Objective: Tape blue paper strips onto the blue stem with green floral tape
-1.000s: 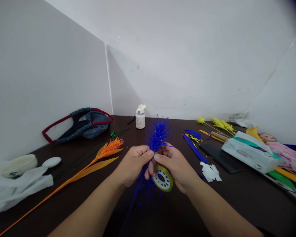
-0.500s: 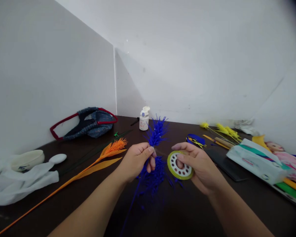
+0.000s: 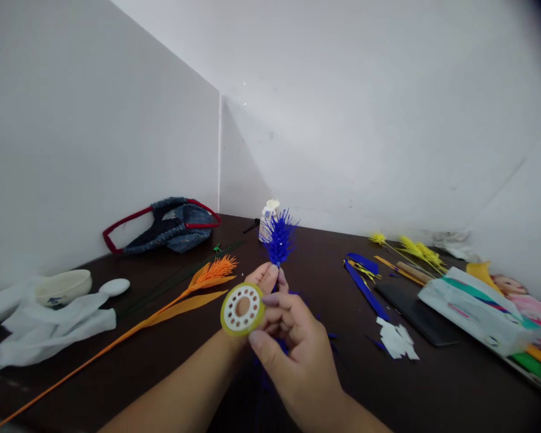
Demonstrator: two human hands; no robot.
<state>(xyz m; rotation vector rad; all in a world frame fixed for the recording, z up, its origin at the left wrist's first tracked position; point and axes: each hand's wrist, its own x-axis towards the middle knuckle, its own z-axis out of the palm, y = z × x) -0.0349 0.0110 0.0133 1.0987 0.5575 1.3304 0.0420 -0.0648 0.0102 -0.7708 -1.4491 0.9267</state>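
My left hand [image 3: 264, 279] pinches the blue bristly flower head [image 3: 280, 237] at its base, and the flower stands upright above the fingers. In front of it, my right hand [image 3: 300, 349] holds the yellow-green tape roll [image 3: 242, 309] by its right edge, between thumb and fingers. The roll has a white core with round holes and covers part of my left hand and wrist. More blue bristles lie low behind my right hand, mostly hidden.
Left are an orange flower [image 3: 214, 269], white bowl [image 3: 65, 287], white cloth [image 3: 67, 325] and denim bag [image 3: 180, 225]. A white bottle [image 3: 265, 225] stands behind. Right are yellow flowers [image 3: 417, 249], a black slab [image 3: 415, 313], paper scraps [image 3: 394, 338], tissue pack [image 3: 478, 310] and doll [image 3: 518, 294].
My right hand has moved left with the tape roll, from the right of the flower to across my left wrist. White paper scraps at the right have come into view.
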